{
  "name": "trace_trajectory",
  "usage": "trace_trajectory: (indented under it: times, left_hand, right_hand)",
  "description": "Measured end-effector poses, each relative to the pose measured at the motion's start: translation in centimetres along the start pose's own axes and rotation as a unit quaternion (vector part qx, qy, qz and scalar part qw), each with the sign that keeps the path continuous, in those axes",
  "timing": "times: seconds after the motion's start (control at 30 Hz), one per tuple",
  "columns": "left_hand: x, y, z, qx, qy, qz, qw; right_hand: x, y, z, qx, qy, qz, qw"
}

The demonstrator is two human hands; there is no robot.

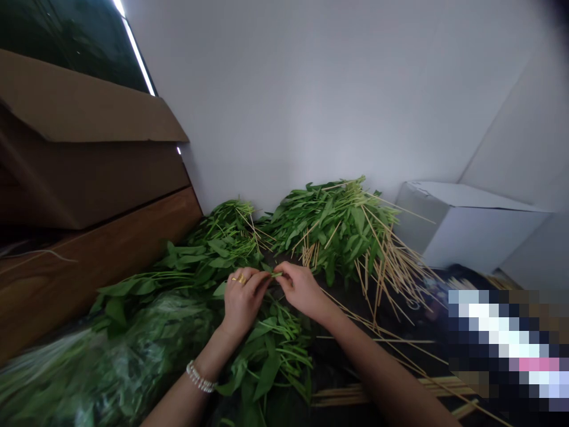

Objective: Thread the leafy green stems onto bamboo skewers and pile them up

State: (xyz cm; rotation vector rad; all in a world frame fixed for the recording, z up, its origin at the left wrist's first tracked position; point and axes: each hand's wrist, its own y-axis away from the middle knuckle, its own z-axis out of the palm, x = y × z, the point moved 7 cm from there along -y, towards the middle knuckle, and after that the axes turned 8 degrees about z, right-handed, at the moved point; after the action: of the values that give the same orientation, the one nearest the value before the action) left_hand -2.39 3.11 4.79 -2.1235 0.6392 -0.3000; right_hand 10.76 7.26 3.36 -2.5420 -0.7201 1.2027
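Observation:
My left hand (243,296), with rings and a beaded bracelet on the wrist, pinches a short green stem (276,274) from one side. From the other side my right hand (302,289) grips the same stem between thumb and fingertips. Below both hands lies a bunch of leafy green stems (275,350). Just beyond them, more leafy greens (217,249) spread to the left. A big pile of greens (329,219) rests against the wall, with thin wooden skewers (391,267) sticking out of it. Fingers hide most of the held stem.
A clear plastic bag of greens (146,356) lies at the lower left. Loose skewers (342,394) lie at the lower right. An open cardboard box (98,172) stands on a wooden surface (146,237) at the left. A white box (480,234) is by the wall (338,89) at the right.

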Motion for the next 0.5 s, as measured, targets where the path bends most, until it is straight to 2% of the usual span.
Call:
trace_trajectory:
  times: [0.13,0.23,0.37,0.5]
  left_hand:
    - [-0.6,-0.1,-0.6,0.037,0.013,-0.047,0.998]
    - [-0.6,-0.1,-0.5,0.037,0.018,-0.051,0.998]
    - [-0.4,0.0,-0.3,0.030,0.017,-0.035,0.999]
    - [-0.2,0.2,-0.1,0.019,0.000,-0.011,1.000]
  right_hand:
    - [0.6,-0.1,-1.0,0.071,-0.007,0.003,0.997]
    - [1.1,-0.2,-1.3,0.094,-0.016,0.017,0.995]
    - [1.1,-0.1,-1.1,0.092,-0.018,0.025,0.995]
    - [0.2,0.2,-0.3,0.062,-0.009,0.014,0.998]
